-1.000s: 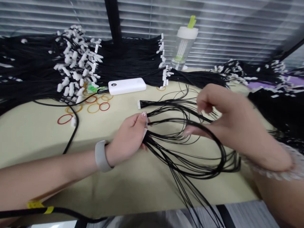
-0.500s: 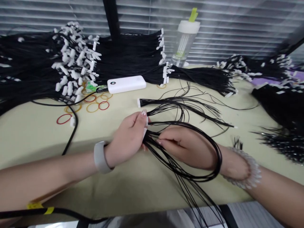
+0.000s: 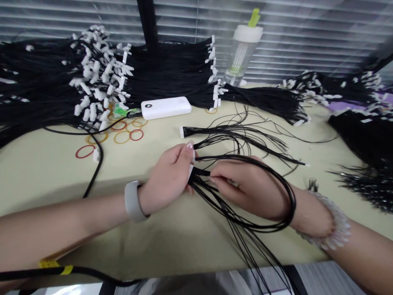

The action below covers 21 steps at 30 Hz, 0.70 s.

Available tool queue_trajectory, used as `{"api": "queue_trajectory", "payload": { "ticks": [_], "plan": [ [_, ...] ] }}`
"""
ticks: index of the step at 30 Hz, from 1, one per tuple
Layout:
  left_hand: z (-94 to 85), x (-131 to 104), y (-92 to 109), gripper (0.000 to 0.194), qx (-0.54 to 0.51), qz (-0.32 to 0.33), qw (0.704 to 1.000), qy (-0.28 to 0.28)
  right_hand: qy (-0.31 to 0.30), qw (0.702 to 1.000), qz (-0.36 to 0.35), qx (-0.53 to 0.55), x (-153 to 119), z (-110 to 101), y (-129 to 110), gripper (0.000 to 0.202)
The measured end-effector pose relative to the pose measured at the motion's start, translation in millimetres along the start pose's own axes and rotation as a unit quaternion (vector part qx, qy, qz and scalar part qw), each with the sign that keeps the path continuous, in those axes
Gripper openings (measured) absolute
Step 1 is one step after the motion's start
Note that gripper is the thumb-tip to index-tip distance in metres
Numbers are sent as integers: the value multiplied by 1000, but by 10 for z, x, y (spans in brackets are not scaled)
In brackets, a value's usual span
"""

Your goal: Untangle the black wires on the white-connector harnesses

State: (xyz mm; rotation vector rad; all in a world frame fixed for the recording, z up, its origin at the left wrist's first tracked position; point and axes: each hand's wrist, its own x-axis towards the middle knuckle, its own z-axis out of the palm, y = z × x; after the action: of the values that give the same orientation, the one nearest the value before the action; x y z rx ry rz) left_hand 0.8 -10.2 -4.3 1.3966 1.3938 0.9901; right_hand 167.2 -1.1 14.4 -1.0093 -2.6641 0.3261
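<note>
My left hand [image 3: 172, 172] is closed on a wire harness [image 3: 221, 205], its thumb and fingers gripping the white connectors [image 3: 190, 172] from which thin black wires run. Several of these wires curve in a loop around my right wrist, while others hang down past the table's front edge. My right hand [image 3: 242, 184] pinches a group of the black wires close to the lower connector. Just beyond the hands lies another wire bundle [image 3: 221, 131] with a white connector at its left end and loose wires fanned to the right.
Piles of black wires [image 3: 168, 73] with white connectors line the back; another wire pile [image 3: 362, 143] lies at right. A white power bank [image 3: 166, 108], rubber bands [image 3: 122, 137] and a clear bottle [image 3: 242, 55] stand or lie between. A thick black cable [image 3: 95, 172] crosses the left side.
My right hand has drawn slightly right, away from the connectors, and the pinched wires now run straighter to the lower connector. My left hand keeps its grip. The whole view has shifted slightly.
</note>
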Motion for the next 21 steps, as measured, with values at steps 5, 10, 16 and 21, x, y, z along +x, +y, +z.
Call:
{"api": "queue_trajectory", "payload": {
  "ticks": [5,10,16,21],
  "plan": [
    [-3,-5,-10,34,11,0,1000,0,33,989,38,-136,-87,-285,164,15],
    [9,-10,-32,37,10,-5,1000,3,357,915,185,15,-128,-686,398,11],
    [25,-19,-16,36,20,-13,1000,-1,480,734,188,442,-77,-826,557,20],
    [22,-26,-22,37,17,-16,1000,-4,286,900,175,279,-67,-505,237,10]
  ]
}}
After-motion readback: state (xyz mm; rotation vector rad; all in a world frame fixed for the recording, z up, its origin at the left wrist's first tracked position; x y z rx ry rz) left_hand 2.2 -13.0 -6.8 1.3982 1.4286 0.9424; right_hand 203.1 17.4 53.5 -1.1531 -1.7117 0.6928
